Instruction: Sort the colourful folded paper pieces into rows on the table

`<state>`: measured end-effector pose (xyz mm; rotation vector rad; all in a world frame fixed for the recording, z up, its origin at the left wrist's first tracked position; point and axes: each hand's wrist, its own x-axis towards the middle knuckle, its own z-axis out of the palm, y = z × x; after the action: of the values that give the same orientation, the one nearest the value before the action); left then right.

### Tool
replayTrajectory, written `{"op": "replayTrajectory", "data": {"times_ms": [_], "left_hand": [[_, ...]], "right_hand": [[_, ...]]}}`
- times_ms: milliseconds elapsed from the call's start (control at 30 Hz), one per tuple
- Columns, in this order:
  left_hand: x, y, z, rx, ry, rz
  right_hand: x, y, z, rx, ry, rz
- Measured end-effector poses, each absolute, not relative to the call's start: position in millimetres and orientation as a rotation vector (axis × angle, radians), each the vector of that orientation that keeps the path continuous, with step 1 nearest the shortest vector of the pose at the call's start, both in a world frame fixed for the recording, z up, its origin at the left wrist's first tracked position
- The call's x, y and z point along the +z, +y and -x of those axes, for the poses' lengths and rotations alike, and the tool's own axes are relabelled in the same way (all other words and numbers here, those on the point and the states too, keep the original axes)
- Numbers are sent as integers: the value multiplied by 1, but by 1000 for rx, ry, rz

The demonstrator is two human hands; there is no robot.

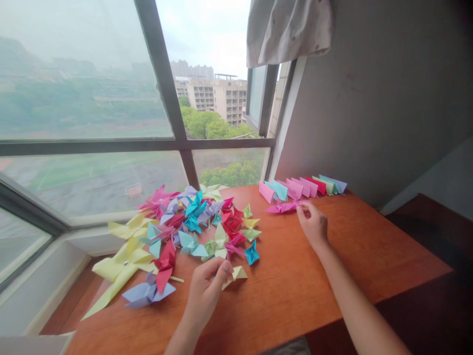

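Note:
My left hand [207, 288] is closed near the front of the table, thumb against the curled fingers, at a pale yellow folded paper piece [238, 274] that is partly hidden by the thumb. Farther right and back, my right hand [314, 224] pinches one end of a magenta folded paper figure [281, 207], low over the tabletop. Just beyond that figure stands a row of folded paper pieces [301, 187] in pink, blue, red and green. A blue paper piece [252, 253] lies a little past my left hand.
A heap of colourful origami [194, 209] covers the table's left part, with yellow paper pinwheels [125, 264] at its outer edge. The wooden table [295, 276] meets a window frame [181, 144] at the back. A grey wall [369, 98] rises on the right; a curtain [290, 32] hangs above.

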<state>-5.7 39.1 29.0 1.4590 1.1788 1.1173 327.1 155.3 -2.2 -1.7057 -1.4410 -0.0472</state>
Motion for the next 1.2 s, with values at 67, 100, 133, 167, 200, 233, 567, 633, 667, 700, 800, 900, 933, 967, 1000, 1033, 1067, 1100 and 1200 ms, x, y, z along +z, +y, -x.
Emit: {"op": "replayTrajectory", "data": {"times_ms": [67,100,133,167,200,233,567,633,667,700,800,900,933,967,1000,1033,1067,1100,1200], "left_hand": [[28,40,7,1138,1185,-1433],[28,40,7,1145,1186,-1424],[27,40,7,1151,1188,-1418],[27,41,7,1154,1189,-1416],[27,41,7,1155,1188,-1417],[27,41,8,1159,1189,-1418],[23,41,9,1178,1192,-1371],[23,41,9,1183,1191,-1363],[23,41,8,1184,1193,-1361],[24,41,8,1183,1196,-1361],[26,40,8,1183,1206,-1380],[31,39,7,1221,1249,-1394],[32,39,7,1248,1280,-1389],[33,38,8,1281,1317,-1376],[34,38,8,1321,1353,-1358],[34,38,8,1363,1385,-1336],[34,37,9,1404,1410,-1313],[34,38,9,1439,1425,-1293],[32,39,10,1500,1418,-1295]], "right_hand": [[1,146,-303,91,-1545,1616],[2,142,-290,160,-1596,1571],[3,138,-278,224,-1647,1525],[4,134,-266,282,-1698,1480],[5,130,-254,336,-1752,1436],[6,128,-244,385,-1806,1393],[16,127,-181,408,-2171,1081],[15,129,-177,392,-2201,1068],[15,130,-175,387,-2213,1061],[14,131,-174,384,-2222,1055],[17,132,-175,390,-2217,1026],[27,129,-179,452,-2165,982],[32,126,-180,493,-2133,987],[37,124,-182,541,-2092,1008],[41,120,-184,593,-2045,1039],[46,117,-185,644,-1999,1074],[50,113,-186,692,-1956,1105],[53,109,-186,733,-1923,1124],[58,100,-187,799,-1862,1129]]}}
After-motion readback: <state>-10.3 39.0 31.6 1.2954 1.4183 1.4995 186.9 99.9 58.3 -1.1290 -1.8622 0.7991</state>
